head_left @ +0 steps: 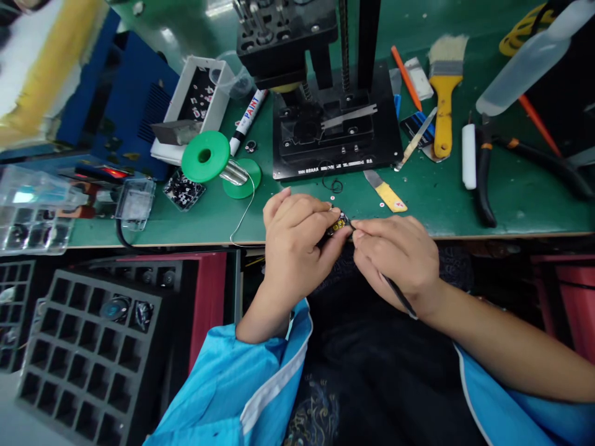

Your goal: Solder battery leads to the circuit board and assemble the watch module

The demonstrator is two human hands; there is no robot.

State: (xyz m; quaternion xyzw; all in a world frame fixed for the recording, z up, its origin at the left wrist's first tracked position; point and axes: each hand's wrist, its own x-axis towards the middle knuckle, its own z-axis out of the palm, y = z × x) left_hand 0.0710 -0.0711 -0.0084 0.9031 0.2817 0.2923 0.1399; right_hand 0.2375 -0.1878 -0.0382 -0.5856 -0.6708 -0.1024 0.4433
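Note:
Pinched between the thumb and fingers of my left hand [300,238] is a small electronic part [341,223], dark with gold-yellow bits on its face. My right hand [400,254] is closed around a thin dark tool [400,297], whose flat rear end sticks out below the palm. The tool's tip meets the part's right side, where fingertips hide the exact contact. Both hands are at the bench's front edge, almost touching each other. Just beyond them, a thin black wire loop [333,184] lies on the green bench [288,195].
A black press stand [337,142] rises behind my hands. Leftward are a solder spool [204,156], a paint marker [248,121] and a white parts box [198,96]. Rightward lie a yellow-handled blade [385,192], a brush [444,99] and pliers [486,173]. A foam tray [88,359] sits lower left.

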